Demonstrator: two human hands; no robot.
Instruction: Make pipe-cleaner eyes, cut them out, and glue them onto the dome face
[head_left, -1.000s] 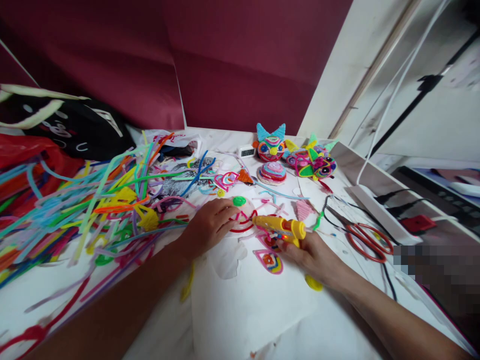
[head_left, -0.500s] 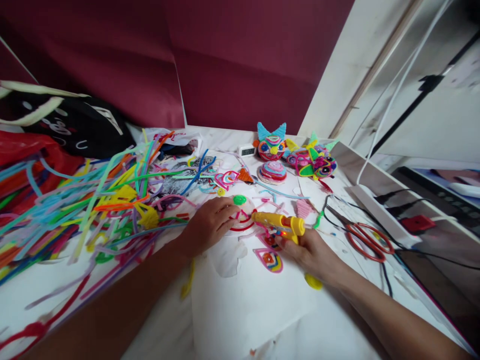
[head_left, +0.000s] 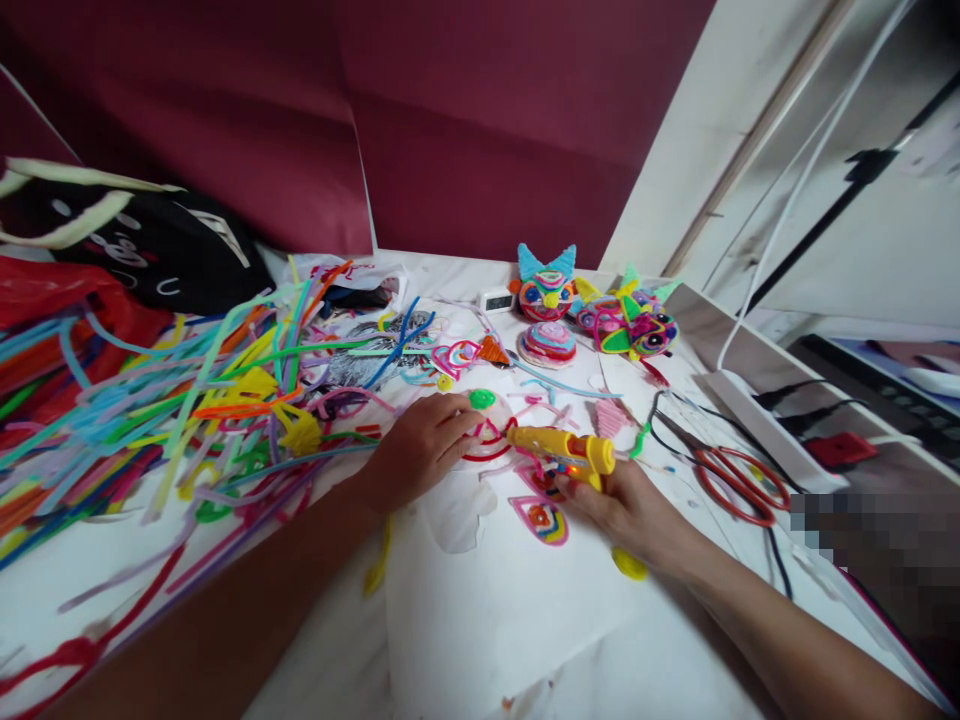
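In my right hand I hold a yellow hot glue gun, its nozzle pointing left and a small orange light glowing on it. The tip is at the right edge of a pale round craft piece, which has a green coil and red and pink pipe cleaner on it. My left hand is closed at the left side of this piece, with its fingertips on the edge. Just below the glue gun lie pink-edged, teardrop-shaped pipe-cleaner pieces.
Many loose pipe cleaners are heaped at left. Behind stand a blue-eared pipe-cleaner figure, a coiled dome and a colourful figure. Orange-handled scissors, black cables and a power strip are at right.
The view has shifted very slightly. Both hands and the glue gun keep nearly the same place at the round piece.
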